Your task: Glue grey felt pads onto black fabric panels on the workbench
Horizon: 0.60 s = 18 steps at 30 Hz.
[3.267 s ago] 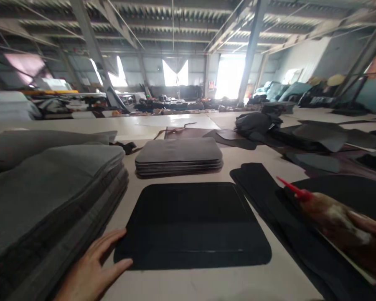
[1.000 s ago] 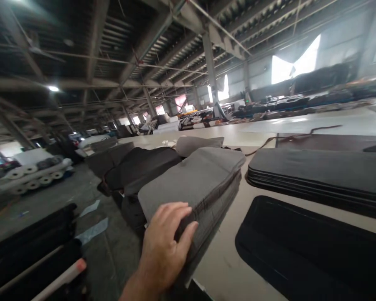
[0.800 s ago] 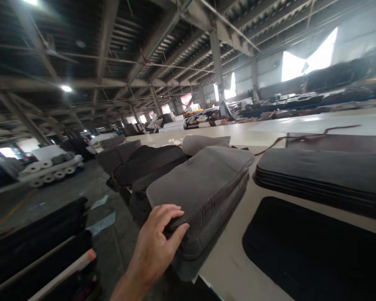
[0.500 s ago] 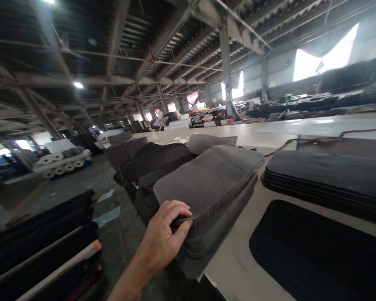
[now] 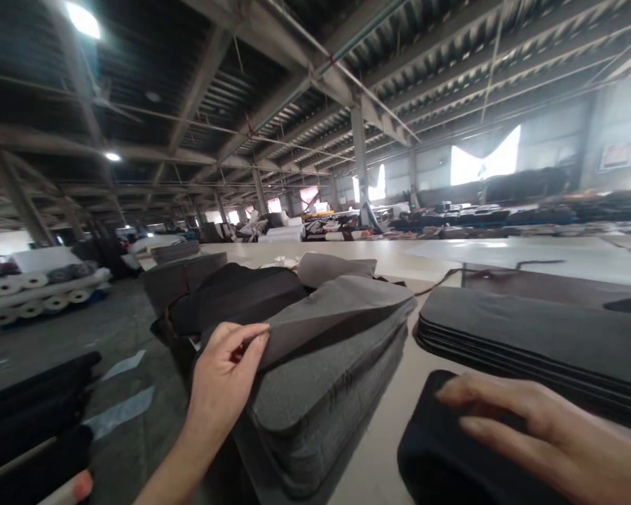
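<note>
My left hand (image 5: pixel 226 375) is closed in a pinch on the near corner of a grey fabric sheet (image 5: pixel 326 308). That corner is raised and folded back, while the sheet's far end still rests on a stack of matching grey sheets (image 5: pixel 305 386). At the lower right, my right hand (image 5: pixel 536 428) has its thumb and forefinger apart over a black rounded-corner sheet (image 5: pixel 436 449). Its fingertips are close to the sheet's far left corner; whether they touch it I cannot tell.
A layered stack of dark sheets (image 5: pixel 526 322) lies on the pale table (image 5: pixel 378 414) at right. Black fabric (image 5: pixel 242 294) and a rolled grey piece (image 5: pixel 336 270) sit behind the grey stack. Dark rolls (image 5: pixel 36 400) lie at lower left, with white rolls (image 5: pixel 47 291) farther back.
My left hand has moved left and lifted the top grey sheet's corner off the stack. My right hand has come into view over the black sheet. The view has shifted.
</note>
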{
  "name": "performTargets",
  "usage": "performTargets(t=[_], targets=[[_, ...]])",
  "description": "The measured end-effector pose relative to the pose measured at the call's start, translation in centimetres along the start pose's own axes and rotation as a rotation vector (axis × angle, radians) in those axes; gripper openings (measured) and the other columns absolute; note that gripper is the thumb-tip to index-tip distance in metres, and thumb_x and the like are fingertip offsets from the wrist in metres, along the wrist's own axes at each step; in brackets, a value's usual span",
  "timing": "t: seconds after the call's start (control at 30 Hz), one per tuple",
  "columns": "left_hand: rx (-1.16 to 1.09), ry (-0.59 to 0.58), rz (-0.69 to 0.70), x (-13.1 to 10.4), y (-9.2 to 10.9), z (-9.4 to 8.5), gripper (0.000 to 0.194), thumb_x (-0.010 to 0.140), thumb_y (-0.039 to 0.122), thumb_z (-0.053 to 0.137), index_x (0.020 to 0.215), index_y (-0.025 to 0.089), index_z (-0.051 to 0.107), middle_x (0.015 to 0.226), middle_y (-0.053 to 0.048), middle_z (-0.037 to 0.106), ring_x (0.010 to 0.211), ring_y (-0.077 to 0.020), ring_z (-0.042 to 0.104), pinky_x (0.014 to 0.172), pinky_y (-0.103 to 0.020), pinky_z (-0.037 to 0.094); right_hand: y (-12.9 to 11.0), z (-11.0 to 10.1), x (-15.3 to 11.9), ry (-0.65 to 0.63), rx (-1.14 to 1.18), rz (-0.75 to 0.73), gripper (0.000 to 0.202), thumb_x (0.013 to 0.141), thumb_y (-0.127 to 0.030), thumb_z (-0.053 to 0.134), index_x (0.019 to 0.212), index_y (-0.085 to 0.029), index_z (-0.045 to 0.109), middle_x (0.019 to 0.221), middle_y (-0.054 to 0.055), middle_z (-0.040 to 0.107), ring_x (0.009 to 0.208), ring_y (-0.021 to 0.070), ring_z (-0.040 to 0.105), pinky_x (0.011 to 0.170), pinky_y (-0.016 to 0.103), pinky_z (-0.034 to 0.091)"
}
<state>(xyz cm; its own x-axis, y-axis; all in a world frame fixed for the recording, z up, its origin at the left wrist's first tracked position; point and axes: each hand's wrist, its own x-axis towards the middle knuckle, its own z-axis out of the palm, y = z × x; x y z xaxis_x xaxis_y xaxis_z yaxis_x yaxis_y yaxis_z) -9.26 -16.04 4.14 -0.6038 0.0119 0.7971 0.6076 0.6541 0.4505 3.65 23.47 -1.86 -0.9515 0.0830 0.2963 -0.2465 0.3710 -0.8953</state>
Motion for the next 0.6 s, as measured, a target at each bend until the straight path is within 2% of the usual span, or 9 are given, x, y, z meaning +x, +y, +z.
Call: performTargets(t=[0.03,0.1,0.13,0.2,0.27,0.33,0.43,0.5,0.6], targets=[[0.056,0.018,0.032,0.4,-0.1,-0.2,0.027,0.092,0.049,0.061,0.101,0.029,0.078,0.090,0.000,0.068,0.077,-0.0159,0.064,0.068,-0.025,0.049,-1.6,1.1,1.4,-0.069,-0.153,-0.077,0.030,0.072,-0.052,0.083,0.099,-0.040,0.080,0.111,0.007,0.072,0.110,0.0379,0.065,0.101,0.054,0.058],[0.123,0.026,0.082,0.9,-0.1,-0.5,0.029,0.094,0.049,0.059,0.105,0.031,0.078,0.095,0.001,0.074,0.084,-0.0179,0.070,0.078,-0.027,0.054,-4.3,3.3,4.3,-0.178,-0.198,-0.162,0.026,0.085,-0.054,0.072,0.098,-0.033,0.079,0.107,0.005,0.073,0.105,0.0330,0.067,0.099,0.049,0.057],[0.136,0.019,0.094,1.1,-0.2,-0.7,0.029,0.094,0.049,0.059,0.105,0.032,0.078,0.100,0.002,0.077,0.091,-0.0195,0.072,0.084,-0.028,0.055,-5.2,4.1,5.7,-0.206,-0.138,-0.171,0.029,0.088,-0.055,0.070,0.097,-0.029,0.079,0.104,0.006,0.073,0.103,0.0308,0.068,0.098,0.045,0.058],[0.137,0.001,0.107,1.3,-0.1,-1.1,0.027,0.094,0.048,0.060,0.106,0.034,0.079,0.106,0.004,0.079,0.100,-0.0216,0.074,0.091,-0.030,0.057,-6.0,5.5,8.3,-0.203,0.107,-0.086,0.036,0.090,-0.056,0.069,0.097,-0.021,0.076,0.102,0.008,0.073,0.100,0.0275,0.069,0.092,0.039,0.059],[0.127,0.002,0.142,1.2,0.2,-1.7,0.024,0.093,0.046,0.062,0.107,0.035,0.079,0.106,0.005,0.079,0.096,-0.0209,0.076,0.086,-0.028,0.059,-5.6,6.1,10.7,-0.142,0.411,0.106,0.041,0.094,-0.055,0.068,0.101,-0.015,0.070,0.104,0.015,0.073,0.096,0.0272,0.071,0.084,0.037,0.061],[0.083,-0.013,0.221,0.8,0.5,-2.3,0.023,0.093,0.042,0.064,0.110,0.037,0.078,0.097,0.005,0.080,0.083,-0.0173,0.077,0.074,-0.023,0.060,-4.6,6.2,12.9,-0.048,0.664,0.288,0.041,0.100,-0.051,0.059,0.104,-0.010,0.064,0.104,0.023,0.072,0.090,0.0281,0.074,0.077,0.036,0.063],[-0.028,-0.168,0.320,-0.3,0.6,-3.2,0.021,0.093,0.036,0.063,0.108,0.037,0.078,0.080,0.005,0.078,0.066,-0.0122,0.072,0.061,-0.017,0.055,-3.1,5.4,15.8,0.028,0.867,0.365,0.046,0.108,-0.049,0.040,0.107,-0.007,0.060,0.097,0.025,0.071,0.083,0.0268,0.075,0.072,0.034,0.064],[-0.063,-0.280,0.282,-1.2,0.1,-3.5,0.018,0.092,0.038,0.063,0.099,0.036,0.080,0.078,0.003,0.076,0.068,-0.0134,0.072,0.060,-0.017,0.054,-2.4,4.7,17.2,0.073,0.922,0.348,0.048,0.109,-0.048,0.034,0.109,-0.008,0.061,0.091,0.021,0.072,0.078,0.0252,0.074,0.069,0.035,0.064],[-0.101,-0.359,0.057,-2.4,-1.1,-3.5,0.022,0.087,0.048,0.066,0.086,0.033,0.081,0.080,0.000,0.075,0.074,-0.0179,0.072,0.064,-0.021,0.057,-1.8,3.9,18.7,0.139,0.912,0.328,0.040,0.108,-0.043,0.038,0.100,-0.013,0.062,0.076,0.011,0.070,0.064,0.0222,0.071,0.062,0.034,0.063]])
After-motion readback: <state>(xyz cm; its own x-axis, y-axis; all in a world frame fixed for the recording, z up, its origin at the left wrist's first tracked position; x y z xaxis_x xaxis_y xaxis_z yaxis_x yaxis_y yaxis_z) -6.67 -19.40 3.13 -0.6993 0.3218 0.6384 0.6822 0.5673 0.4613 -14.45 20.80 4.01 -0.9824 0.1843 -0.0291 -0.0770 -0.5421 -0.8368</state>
